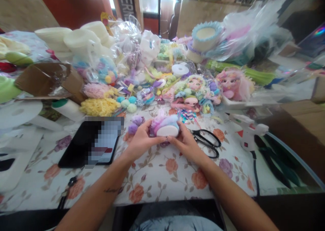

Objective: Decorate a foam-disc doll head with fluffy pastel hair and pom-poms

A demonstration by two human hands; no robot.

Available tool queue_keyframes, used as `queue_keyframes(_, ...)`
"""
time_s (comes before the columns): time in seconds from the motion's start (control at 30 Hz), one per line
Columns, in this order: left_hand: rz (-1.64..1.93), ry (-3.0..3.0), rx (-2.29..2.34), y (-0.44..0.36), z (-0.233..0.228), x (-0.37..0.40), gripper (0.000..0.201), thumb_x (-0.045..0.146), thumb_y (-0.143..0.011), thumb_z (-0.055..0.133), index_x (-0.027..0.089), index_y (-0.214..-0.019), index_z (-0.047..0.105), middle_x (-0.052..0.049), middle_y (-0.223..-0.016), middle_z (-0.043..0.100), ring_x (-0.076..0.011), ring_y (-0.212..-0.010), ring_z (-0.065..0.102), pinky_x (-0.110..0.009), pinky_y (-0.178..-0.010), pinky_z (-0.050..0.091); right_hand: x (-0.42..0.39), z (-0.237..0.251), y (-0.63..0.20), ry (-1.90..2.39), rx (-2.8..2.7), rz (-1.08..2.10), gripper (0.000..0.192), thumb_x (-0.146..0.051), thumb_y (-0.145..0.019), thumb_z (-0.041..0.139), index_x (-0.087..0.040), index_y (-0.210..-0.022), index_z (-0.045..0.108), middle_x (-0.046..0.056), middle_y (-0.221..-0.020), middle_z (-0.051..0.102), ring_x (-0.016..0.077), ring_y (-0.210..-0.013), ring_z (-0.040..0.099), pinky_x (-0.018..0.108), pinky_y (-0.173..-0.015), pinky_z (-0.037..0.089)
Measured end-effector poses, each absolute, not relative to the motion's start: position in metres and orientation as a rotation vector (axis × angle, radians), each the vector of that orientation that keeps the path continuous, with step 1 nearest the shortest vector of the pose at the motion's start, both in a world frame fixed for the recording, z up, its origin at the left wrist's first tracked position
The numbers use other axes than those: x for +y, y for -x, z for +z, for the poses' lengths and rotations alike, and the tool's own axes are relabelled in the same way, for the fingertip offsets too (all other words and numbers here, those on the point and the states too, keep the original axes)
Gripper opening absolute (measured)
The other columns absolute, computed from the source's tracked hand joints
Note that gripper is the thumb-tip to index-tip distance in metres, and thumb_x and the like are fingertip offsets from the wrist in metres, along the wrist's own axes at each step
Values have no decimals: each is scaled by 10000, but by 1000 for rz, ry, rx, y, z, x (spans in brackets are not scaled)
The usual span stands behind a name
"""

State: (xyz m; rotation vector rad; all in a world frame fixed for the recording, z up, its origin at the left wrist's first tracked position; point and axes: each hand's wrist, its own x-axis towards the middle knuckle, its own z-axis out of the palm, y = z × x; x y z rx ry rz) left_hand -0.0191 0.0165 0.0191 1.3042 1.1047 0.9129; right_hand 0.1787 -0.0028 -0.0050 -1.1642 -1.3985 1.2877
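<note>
Between both hands is a soft pastel craft piece [168, 131], with a white oval face and pink, lilac and blue fluffy material around it. My left hand [142, 136] grips its left side, thumb along the lower edge. On the opposite side my right hand [186, 141] closes round it, the two thumbs almost meeting below the oval. A purple pompom cluster [136, 123] lies just left of my left hand. Black-handled scissors [208, 138] rest beside my right hand, their blades partly hidden. Shiny blue and purple sequins [187, 115] lie behind the piece.
A tablet [88, 141] lies at left, its screen partly blurred. At right stands a white glue gun [247, 131] with its cord running forward. Doll heads [233, 84], yarn bundles [100, 104], a cardboard box [50, 80] and plastic bags [248, 31] crowd the back of the flowered tablecloth [162, 177].
</note>
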Motion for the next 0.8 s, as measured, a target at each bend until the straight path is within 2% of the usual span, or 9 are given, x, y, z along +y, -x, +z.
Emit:
queue_keyframes(0.1, 934, -1478, 1319, 19, 20, 15, 595, 364, -683, 840, 181, -1202, 614, -108, -1147, 704, -300, -1082, 661, -440, -940, 527, 0, 4, -185, 1198, -1484, 1099, 574, -453, -826, 750, -244, -1311, 525, 126, -1305, 613, 294, -1215, 578, 438, -979, 498)
queue_keyframes(0.2, 1047, -1689, 1468, 18, 18, 14, 564, 334, -678, 828, 207, -1189, 626, -97, -1193, 681, -301, -1153, 625, -447, -1005, 493, 4, 17, -190, 1195, -1535, 818, 406, -389, -916, 644, -268, -1290, 542, 121, -1307, 612, 275, -1232, 575, 444, -967, 510)
queue_keyframes(0.37, 1136, -1915, 1449, 18, 12, 16, 429, 303, -736, 791, 230, -1131, 639, -57, -1117, 677, -246, -1080, 636, -383, -957, 518, 14, 41, -190, 1077, -2062, 451, 402, -202, -964, 495, -293, -1352, 542, 112, -1511, 478, 286, -1428, 398, 540, -1154, 335)
queue_keyframes(0.47, 1161, -1955, 1449, 19, 12, 18, 407, 260, -731, 794, 222, -1102, 631, -55, -1115, 664, -238, -1072, 627, -381, -962, 509, 20, 46, -189, 1074, -2170, 374, 294, -191, -948, 508, -261, -1214, 611, 127, -1503, 490, 310, -1435, 388, 565, -1151, 326)
queue_keyframes(0.6, 1192, -1979, 1453, 20, 13, 20, 366, 241, -745, 776, 209, -1074, 619, -52, -1096, 639, -229, -1044, 620, -365, -946, 504, 21, 46, -193, 1088, -2145, 300, 29, -250, -904, 623, -232, -925, 617, 147, -1315, 636, 332, -1315, 514, 540, -1089, 379)
queue_keyframes(0.7, 1183, -1990, 1467, 19, 14, 18, 367, 211, -741, 763, 204, -1074, 611, -49, -1093, 622, -222, -1031, 615, -353, -930, 506, 15, 47, -198, 1133, -2065, 342, 66, -286, -900, 648, -230, -882, 618, 99, -1072, 722, 289, -1060, 644, 456, -955, 458)
queue_keyframes(0.8, 1166, -1986, 1481, 18, 16, 16, 351, 188, -730, 759, 193, -1048, 609, -54, -1077, 609, -223, -1017, 614, -352, -912, 511, 11, 52, -201, 1269, -1990, 366, 91, -322, -895, 664, -233, -880, 652, 37, -842, 708, 237, -812, 637, 377, -782, 468)
